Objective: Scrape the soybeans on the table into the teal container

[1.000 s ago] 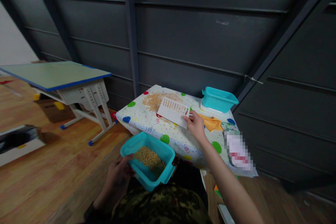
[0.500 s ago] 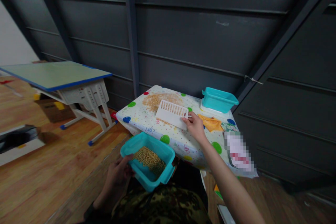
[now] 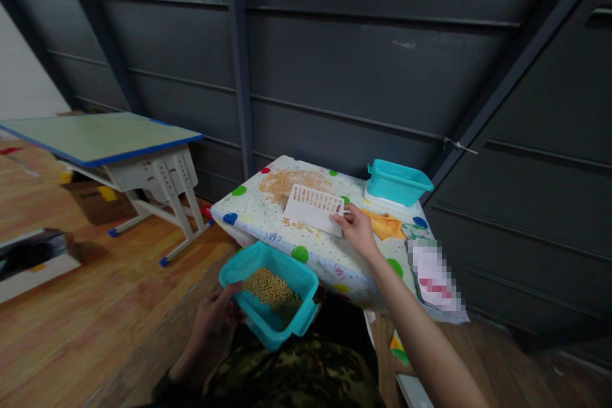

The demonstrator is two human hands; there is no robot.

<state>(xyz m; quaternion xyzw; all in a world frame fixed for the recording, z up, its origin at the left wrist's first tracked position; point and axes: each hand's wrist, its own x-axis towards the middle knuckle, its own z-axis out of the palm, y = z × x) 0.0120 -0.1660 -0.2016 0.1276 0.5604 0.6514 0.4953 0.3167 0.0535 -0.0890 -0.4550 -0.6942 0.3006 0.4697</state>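
Note:
My left hand grips the near left edge of a teal plastic tub partly filled with soybeans, held below the table's front edge above my lap. My right hand is closed on the right end of a white slotted scoop, whose flat blade rests on the dotted tablecloth. A loose pile of soybeans lies on the cloth just beyond the scoop, and a few stray beans lie in front of it.
A second teal tub stands on a white lid at the table's back right, with an orange cloth beside it. A green-topped desk stands at the left on the wooden floor. A dark panelled wall rises right behind the table.
The scoop has shifted slightly left and towards the bean pile with my right hand. A few stray beans now show in front of it. The tub and my left hand have stayed put.

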